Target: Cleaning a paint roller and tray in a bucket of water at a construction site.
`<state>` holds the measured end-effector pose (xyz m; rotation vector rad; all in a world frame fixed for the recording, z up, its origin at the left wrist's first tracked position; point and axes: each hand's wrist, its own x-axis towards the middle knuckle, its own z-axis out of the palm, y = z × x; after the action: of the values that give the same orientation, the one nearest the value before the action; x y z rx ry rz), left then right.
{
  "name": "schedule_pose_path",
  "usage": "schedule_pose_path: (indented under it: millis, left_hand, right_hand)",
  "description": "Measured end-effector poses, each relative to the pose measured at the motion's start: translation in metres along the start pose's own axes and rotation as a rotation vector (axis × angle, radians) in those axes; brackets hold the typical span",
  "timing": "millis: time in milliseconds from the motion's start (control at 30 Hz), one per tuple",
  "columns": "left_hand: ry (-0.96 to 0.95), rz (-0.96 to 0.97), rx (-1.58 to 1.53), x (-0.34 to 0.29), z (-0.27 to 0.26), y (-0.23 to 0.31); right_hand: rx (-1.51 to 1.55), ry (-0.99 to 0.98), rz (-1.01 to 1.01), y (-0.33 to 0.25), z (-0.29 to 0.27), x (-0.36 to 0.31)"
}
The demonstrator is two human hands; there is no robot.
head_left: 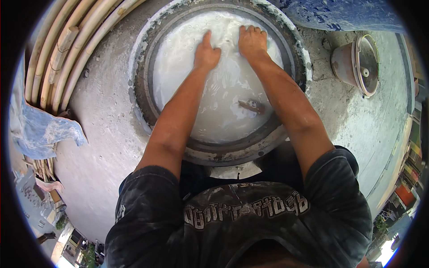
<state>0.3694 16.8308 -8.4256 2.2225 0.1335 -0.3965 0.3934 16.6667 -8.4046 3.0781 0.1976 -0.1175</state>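
A round dark tub (142, 78) with a pale-crusted rim holds white, milky liquid (228, 96). Both my arms reach over its near edge. At the far middle, my left hand (208, 54) is over the liquid's surface, index finger stretched forward and thumb apart; its other fingers are hidden. To its right, my right hand (253, 41) is back up, fingers curled down at the liquid. Whatever may be under those fingers is hidden. A brownish patch (252, 106) shows on the liquid near my right forearm; I cannot tell whether it is an object or a reflection.
Curved bamboo poles (67, 51) stand at the far left, above a blue tarp (53, 129). On the right, a tilted bucket (346, 64) rests on the grey concrete floor (105, 120). A blue, stained surface (344, 15) edges the far right.
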Motion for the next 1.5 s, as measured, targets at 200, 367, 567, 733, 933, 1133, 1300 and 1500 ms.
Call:
schedule_pose_path:
  millis: [200,367,567,733,933,1133,1300,1500]
  left_hand:
    - [0.214,0.237,0.704,-0.021,-0.013,0.016]
    - [0.534,0.589,0.910,0.004,-0.034,0.016]
    - [0.079,0.543,0.818,0.011,-0.042,0.025]
    - [-0.399,0.255,0.953,0.022,-0.080,0.035]
    - [-0.474,0.239,0.866,0.032,-0.076,0.034]
    - [-0.277,0.424,0.904,0.007,-0.050,0.028]
    - [-0.042,0.514,0.917,0.015,-0.035,-0.005]
    - [-0.608,0.170,0.783,0.053,-0.079,0.031]
  right_hand:
    - [0.109,-0.165,-0.082,0.002,-0.004,-0.008]
    - [0.157,-0.345,-0.253,-0.005,-0.036,0.000]
    - [0.412,-0.557,-0.280,0.021,-0.026,0.008]
    - [0.169,-0.486,-0.150,-0.023,-0.021,-0.010]
    - [0.138,0.037,-0.317,-0.022,0.002,-0.018]
    - [0.549,-0.690,-0.270,-0.026,-0.017,0.025]
    - [0.194,-0.479,-0.127,-0.062,-0.007,-0.003]
    - [0.138,-0.014,-0.304,-0.047,-0.006,-0.010]
